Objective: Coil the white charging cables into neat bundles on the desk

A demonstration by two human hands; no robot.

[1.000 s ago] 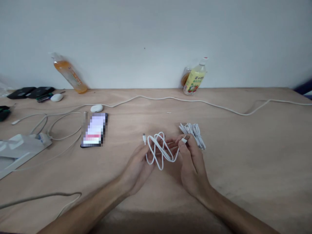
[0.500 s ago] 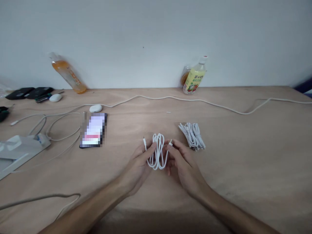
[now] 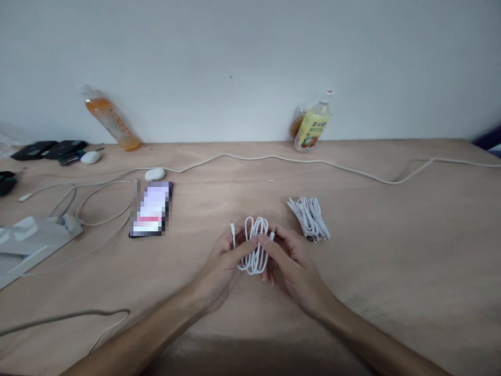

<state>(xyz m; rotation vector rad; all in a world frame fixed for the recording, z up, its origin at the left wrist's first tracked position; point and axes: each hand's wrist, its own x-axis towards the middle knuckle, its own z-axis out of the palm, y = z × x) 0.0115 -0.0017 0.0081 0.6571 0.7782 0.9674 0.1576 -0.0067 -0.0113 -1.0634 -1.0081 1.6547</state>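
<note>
A white charging cable (image 3: 250, 261), wound in several loops, is held between my two hands just above the table. My left hand (image 3: 225, 256) grips the loops from the left with its thumb across the front. One plug sticks up beside that hand's fingers. From the right, my right hand (image 3: 293, 261) pinches the coil, its thumb tip meeting the left thumb at the middle of the loops. The other plug stands by the right fingers. Some fingers are hidden behind the coil. To the right on the table lies a bundle of white cables (image 3: 309, 218).
A phone (image 3: 151, 210) and a white earbud case (image 3: 154, 174) lie to the left, near a white power strip (image 3: 39, 256) and loose cords. A long white cable (image 3: 332, 163) crosses behind. An orange drink bottle (image 3: 113, 122) and a yellow bottle (image 3: 313, 125) lean against the wall.
My right thumb has moved left from the plug onto the middle of the loops, next to the left thumb. The right-hand plug now lies closer against the coil.
</note>
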